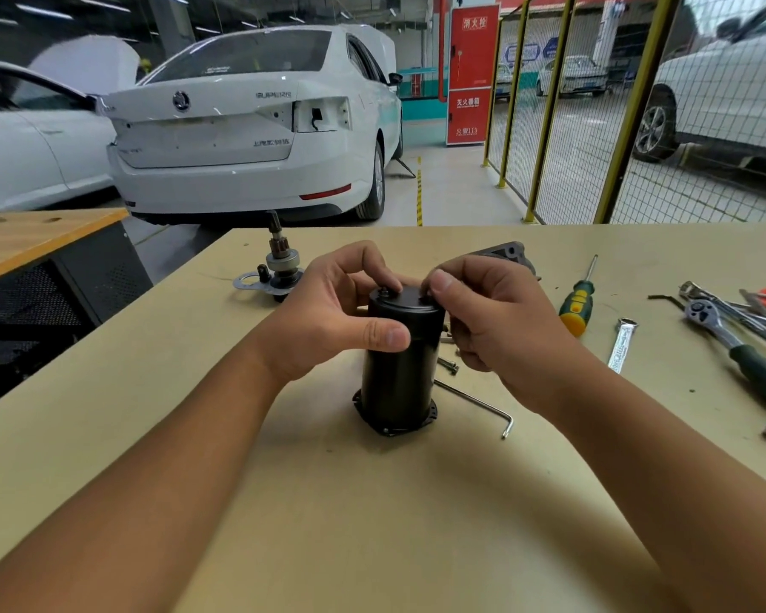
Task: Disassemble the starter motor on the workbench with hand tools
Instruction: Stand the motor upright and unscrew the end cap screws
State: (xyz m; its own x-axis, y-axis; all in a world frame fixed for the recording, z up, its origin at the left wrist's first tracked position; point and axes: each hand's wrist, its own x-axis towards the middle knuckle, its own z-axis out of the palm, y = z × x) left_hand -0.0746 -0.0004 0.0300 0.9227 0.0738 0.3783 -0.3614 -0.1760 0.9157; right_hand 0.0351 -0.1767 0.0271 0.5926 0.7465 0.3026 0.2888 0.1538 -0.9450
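Car workshop: cars [248,121], workbench [372,502] tools.

- Left hand [328,311] grips the upright black motor housing [401,369], thumb across its side.
- Right hand [491,316] pinches at its top edge.
- Screwdriver [578,303] lies right of the grip.

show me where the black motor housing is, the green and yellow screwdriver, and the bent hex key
black motor housing [396,382], head view, on its bare side wall below the hands.
green and yellow screwdriver [576,306], head view, on its handle.
bent hex key [474,401], head view, on its long shaft.
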